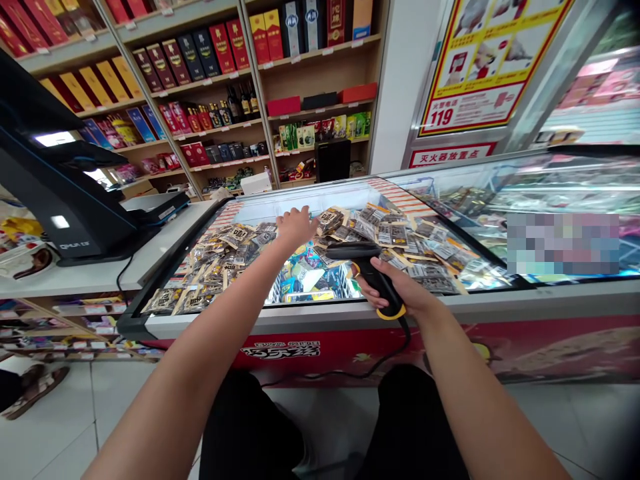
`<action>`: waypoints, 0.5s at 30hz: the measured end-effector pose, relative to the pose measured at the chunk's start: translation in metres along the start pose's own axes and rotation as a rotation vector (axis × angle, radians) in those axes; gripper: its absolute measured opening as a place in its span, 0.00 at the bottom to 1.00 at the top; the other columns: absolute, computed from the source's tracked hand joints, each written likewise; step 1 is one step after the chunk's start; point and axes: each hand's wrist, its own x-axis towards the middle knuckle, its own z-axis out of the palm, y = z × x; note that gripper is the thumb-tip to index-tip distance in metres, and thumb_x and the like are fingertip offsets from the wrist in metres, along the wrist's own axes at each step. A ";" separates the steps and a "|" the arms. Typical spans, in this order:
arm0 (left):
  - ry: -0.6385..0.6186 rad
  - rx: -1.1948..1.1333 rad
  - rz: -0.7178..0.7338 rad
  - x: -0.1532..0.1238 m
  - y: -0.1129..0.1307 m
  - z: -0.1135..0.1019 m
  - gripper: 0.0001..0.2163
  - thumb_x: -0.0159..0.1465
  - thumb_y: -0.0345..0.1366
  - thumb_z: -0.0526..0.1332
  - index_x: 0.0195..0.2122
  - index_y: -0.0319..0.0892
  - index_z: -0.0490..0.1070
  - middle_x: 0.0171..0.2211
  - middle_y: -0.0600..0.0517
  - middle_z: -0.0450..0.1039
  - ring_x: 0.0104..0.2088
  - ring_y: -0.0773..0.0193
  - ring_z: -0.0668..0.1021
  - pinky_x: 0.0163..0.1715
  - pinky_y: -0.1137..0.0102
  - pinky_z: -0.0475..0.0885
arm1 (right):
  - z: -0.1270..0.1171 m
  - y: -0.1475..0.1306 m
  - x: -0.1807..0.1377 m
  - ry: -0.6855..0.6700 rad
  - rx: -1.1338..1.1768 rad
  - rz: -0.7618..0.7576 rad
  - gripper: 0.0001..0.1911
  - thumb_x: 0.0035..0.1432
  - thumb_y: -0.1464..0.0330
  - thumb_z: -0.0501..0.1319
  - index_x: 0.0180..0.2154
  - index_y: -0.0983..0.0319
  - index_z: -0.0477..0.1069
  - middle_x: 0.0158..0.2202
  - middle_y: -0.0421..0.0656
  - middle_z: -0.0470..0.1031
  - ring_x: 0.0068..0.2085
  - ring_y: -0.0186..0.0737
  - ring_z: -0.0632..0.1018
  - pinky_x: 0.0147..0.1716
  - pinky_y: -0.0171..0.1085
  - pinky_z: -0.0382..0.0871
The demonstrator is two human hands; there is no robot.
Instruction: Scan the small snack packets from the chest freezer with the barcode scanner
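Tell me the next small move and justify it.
Probably, the left hand should bring one printed packet before the barcode scanner: the right hand grips that scanner, and the left is stretched out over the packets.

boxes stand on shelves near a poster.

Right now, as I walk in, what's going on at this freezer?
A person is holding a black-and-yellow scanner in the right hand, over the front part of the freezer. Its cord hangs down in front. The left hand reaches out among packets spread across the freezer top; whether it grips anything is hard to tell.
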 end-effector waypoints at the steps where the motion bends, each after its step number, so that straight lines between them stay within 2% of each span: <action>1: -0.024 0.127 -0.016 -0.008 -0.011 -0.009 0.26 0.72 0.51 0.55 0.65 0.41 0.70 0.65 0.29 0.68 0.67 0.29 0.66 0.67 0.38 0.53 | 0.000 0.000 0.000 0.001 0.001 0.006 0.26 0.64 0.43 0.65 0.40 0.61 0.71 0.21 0.35 0.66 0.16 0.28 0.60 0.16 0.30 0.57; 3: -0.093 0.338 -0.067 -0.028 -0.034 -0.027 0.25 0.70 0.50 0.58 0.62 0.41 0.73 0.64 0.30 0.68 0.66 0.29 0.67 0.67 0.39 0.53 | -0.001 0.001 0.000 0.006 0.001 0.017 0.27 0.64 0.43 0.65 0.39 0.61 0.71 0.21 0.35 0.66 0.16 0.27 0.59 0.16 0.30 0.56; 5: -0.124 0.444 -0.123 -0.050 -0.059 -0.042 0.25 0.71 0.52 0.57 0.62 0.41 0.74 0.64 0.29 0.69 0.66 0.29 0.67 0.66 0.37 0.53 | -0.003 0.002 0.000 0.003 -0.001 0.024 0.27 0.63 0.42 0.65 0.38 0.61 0.71 0.21 0.35 0.66 0.16 0.27 0.59 0.16 0.31 0.55; 10: -0.207 0.509 -0.281 -0.096 -0.106 -0.056 0.28 0.70 0.55 0.58 0.62 0.41 0.74 0.67 0.27 0.67 0.68 0.24 0.66 0.63 0.34 0.55 | -0.009 0.004 0.001 -0.003 -0.030 0.036 0.26 0.64 0.43 0.65 0.36 0.60 0.71 0.21 0.37 0.66 0.17 0.29 0.60 0.16 0.33 0.55; 12: -0.235 0.526 -0.248 -0.106 -0.117 -0.057 0.30 0.71 0.58 0.54 0.64 0.41 0.73 0.67 0.27 0.66 0.68 0.25 0.65 0.64 0.34 0.55 | -0.010 0.005 0.001 0.002 -0.048 0.039 0.26 0.64 0.43 0.64 0.36 0.60 0.71 0.21 0.37 0.66 0.17 0.29 0.59 0.16 0.33 0.55; 15: -0.315 0.460 -0.084 -0.116 -0.128 -0.060 0.33 0.71 0.61 0.51 0.68 0.45 0.70 0.72 0.30 0.60 0.72 0.28 0.61 0.67 0.37 0.53 | -0.008 0.004 0.001 0.005 -0.047 0.009 0.27 0.63 0.42 0.65 0.40 0.60 0.72 0.20 0.37 0.65 0.16 0.30 0.58 0.15 0.34 0.53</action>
